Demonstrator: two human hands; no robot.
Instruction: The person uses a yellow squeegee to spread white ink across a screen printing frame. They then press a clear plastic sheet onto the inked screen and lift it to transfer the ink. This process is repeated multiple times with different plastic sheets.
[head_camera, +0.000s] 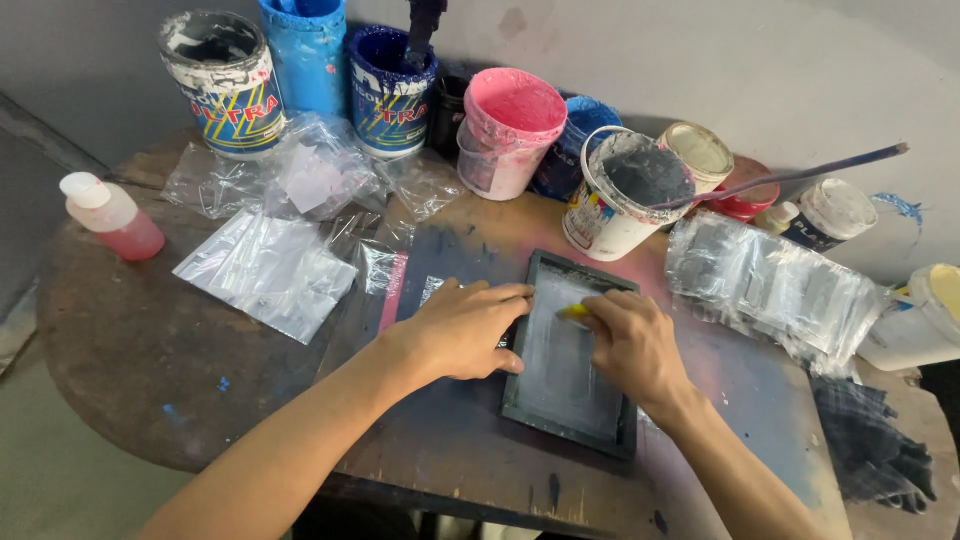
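My left hand (462, 328) lies flat, steadying the framed screen (572, 355); my right hand (632, 345) pinches what looks like a yellow squeegee (574, 312). Uneven pressure could smear ink.

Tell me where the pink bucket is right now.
In the head view the pink bucket stands at the back of the table, centre, between a dark blue paint can and a blue tub.

Small dark-framed print screen (560, 385) flat on table, yellow squeegee (574, 312) atop mesh.

Dark-framed grey screen (565, 370), yellow squeegee (573, 312), pink bucket (508, 130) — blue cans (388, 90), red-liquid bottle (112, 217).
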